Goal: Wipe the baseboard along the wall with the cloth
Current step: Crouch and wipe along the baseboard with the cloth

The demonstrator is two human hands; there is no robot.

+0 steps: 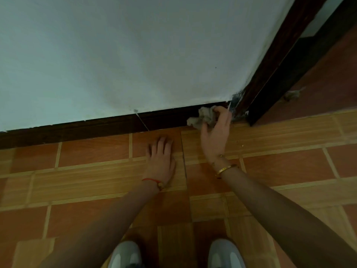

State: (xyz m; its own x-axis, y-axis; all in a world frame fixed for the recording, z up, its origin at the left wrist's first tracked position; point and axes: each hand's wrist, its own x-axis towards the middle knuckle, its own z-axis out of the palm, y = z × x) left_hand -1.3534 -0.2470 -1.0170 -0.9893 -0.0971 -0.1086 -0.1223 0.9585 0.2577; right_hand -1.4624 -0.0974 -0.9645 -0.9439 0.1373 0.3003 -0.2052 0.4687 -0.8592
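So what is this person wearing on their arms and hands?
Both hands are bare, no gloves. The left hand has a thin red string bracelet at the wrist. The right hand has a gold bangle. Snug brown sleeves cover both forearms.

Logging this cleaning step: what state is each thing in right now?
cloth: crumpled, pressed to the baseboard's right end
baseboard: dark, scuffed, grime at the corner
right hand: grips the cloth
left hand: flat on the floor tiles
door frame: dark, upright
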